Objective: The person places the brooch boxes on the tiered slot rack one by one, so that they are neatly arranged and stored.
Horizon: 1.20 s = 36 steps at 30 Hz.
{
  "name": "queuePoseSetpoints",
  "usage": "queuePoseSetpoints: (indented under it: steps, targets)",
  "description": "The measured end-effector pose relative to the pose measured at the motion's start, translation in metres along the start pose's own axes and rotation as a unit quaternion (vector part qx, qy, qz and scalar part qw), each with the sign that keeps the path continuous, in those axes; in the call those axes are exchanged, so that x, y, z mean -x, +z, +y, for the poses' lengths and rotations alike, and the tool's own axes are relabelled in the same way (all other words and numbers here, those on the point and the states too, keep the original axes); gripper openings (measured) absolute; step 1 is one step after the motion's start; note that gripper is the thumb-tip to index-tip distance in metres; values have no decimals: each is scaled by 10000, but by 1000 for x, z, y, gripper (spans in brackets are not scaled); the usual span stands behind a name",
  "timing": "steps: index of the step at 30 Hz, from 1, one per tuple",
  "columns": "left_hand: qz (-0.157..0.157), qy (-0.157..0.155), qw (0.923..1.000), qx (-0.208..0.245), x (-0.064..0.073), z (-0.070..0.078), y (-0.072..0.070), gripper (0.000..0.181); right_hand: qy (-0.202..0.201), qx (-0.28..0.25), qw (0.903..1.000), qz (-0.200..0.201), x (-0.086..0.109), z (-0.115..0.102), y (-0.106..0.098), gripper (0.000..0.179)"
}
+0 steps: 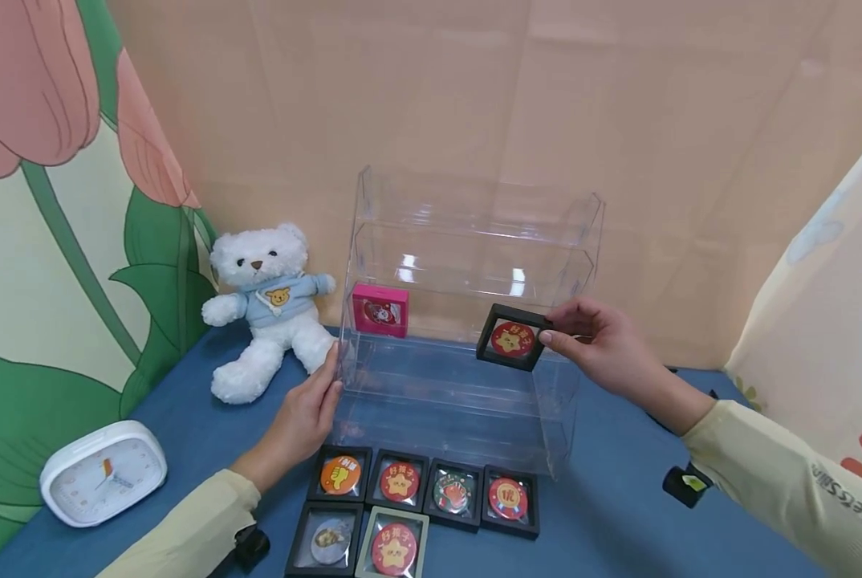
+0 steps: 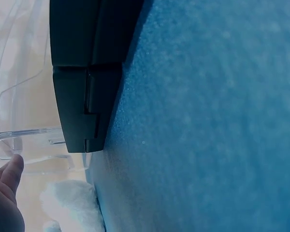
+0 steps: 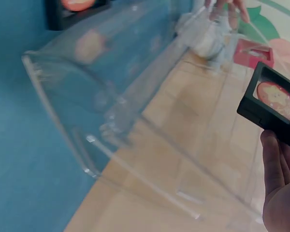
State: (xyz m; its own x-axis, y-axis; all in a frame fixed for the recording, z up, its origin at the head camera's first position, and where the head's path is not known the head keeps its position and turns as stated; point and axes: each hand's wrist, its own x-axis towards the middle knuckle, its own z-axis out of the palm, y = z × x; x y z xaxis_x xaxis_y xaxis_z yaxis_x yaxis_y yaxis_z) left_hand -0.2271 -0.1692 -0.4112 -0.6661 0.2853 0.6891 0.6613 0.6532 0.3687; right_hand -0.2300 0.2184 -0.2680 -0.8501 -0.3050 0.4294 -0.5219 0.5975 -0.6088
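Observation:
In the head view, my right hand [image 1: 611, 345] pinches a black-framed display box with a round red star badge [image 1: 512, 339] by its right edge. The box is tilted, at the right part of the clear acrylic display rack [image 1: 445, 401]. My left hand [image 1: 297, 421] touches the rack's left side, its fingers fairly straight. A pink box [image 1: 380, 311] stands on the rack at the left. In front of the rack lie several framed badges, among them an orange one [image 1: 340, 475] and a pale-framed one [image 1: 393, 546]. The right wrist view shows the held box [image 3: 273, 96] between thumb and fingers.
A white teddy bear [image 1: 268, 313] in a blue top sits left of the rack. Farther left stands a white clock [image 1: 104, 474]. A blue cloth [image 1: 633, 514] covers the table, and a beige backdrop [image 1: 431, 96] hangs behind.

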Motion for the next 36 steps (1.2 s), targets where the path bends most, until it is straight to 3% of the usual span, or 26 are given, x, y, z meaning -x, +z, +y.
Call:
queuePoseSetpoints:
  steps: [6,15,25,36]
  targets:
    - [58,80,9999,-45,0,-2,1,67,24,-92,9999,92,-21,-7,12,21]
    - [133,126,9998,-58,2,-3,0,66,-314,-98,9989,320,-46,-14,32,21]
    - [95,155,9998,-74,0,-1,1,67,-348,173,9990,197,-57,-18,50,20]
    - [-10,58,10000,-41,1,1,-1,66,-156,11,9998,-146,-58,-20,68,17]
